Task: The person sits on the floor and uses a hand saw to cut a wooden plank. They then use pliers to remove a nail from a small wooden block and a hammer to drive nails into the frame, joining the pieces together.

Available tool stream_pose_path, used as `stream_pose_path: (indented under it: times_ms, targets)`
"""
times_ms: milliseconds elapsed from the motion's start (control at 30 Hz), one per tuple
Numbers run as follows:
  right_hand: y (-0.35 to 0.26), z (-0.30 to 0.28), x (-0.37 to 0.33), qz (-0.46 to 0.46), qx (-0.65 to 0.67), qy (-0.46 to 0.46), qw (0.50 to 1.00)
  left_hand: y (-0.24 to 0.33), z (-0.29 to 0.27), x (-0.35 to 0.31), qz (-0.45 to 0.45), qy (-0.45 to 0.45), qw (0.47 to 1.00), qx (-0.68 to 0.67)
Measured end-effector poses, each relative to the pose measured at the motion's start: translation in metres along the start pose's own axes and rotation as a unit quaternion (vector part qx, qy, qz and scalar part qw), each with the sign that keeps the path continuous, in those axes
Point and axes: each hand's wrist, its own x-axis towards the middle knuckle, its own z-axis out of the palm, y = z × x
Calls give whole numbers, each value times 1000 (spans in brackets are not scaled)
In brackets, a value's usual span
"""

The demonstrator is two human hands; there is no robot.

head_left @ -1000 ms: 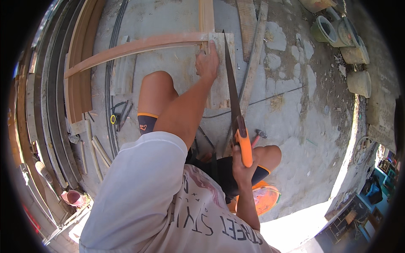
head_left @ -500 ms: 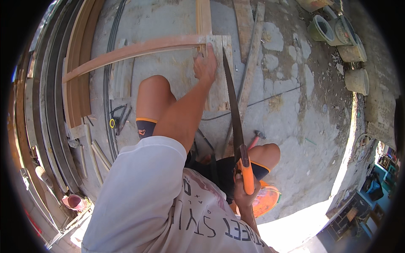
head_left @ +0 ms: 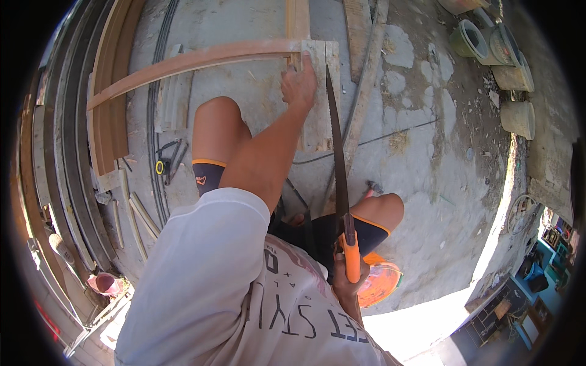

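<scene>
My right hand (head_left: 350, 277) is closed round the orange handle of a handsaw (head_left: 339, 146), low by my right thigh. The saw's long dark blade points away from me, its far end at the right side of a pale wooden board (head_left: 314, 116) on the floor. My left hand (head_left: 299, 84) grips the right end of a long reddish wooden strip (head_left: 207, 60) where it crosses the board, one finger stretched forward along the wood. Another light wooden strip (head_left: 298, 21) runs away from that joint. Whether the teeth are in the wood is too small to tell.
Long planks and dark beams (head_left: 72, 134) lie at the left. A tape measure (head_left: 161, 166) is beside thin rods. A hammer (head_left: 373, 188) lies by my right knee, an orange round container (head_left: 379, 283) behind it. Several buckets (head_left: 517, 119) stand at the far right.
The saw has come back slightly toward me along the board, its handle lower and a little further left. My left hand keeps its grip on the strip. The whole view has shifted slightly.
</scene>
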Motion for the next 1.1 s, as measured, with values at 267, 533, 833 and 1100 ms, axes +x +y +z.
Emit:
stream_pose_path:
  times_ms: [267, 533, 833, 1100]
  targets:
    - [-31, 73, 179, 38, 135, -41, 989, 6, 1, -2, -5, -3, 1000, 8]
    - [17, 0, -5, 17, 48, -3, 999, 1, 0, 0, 1, 13, 1000, -2]
    - [-23, 78, 196, 24, 157, -51, 986, -1, 2, 0, -3, 5, 1000, 13]
    - [1, 10, 5, 10, 59, 38, 997, 1, 1, 0, 3, 4, 1000, 0]
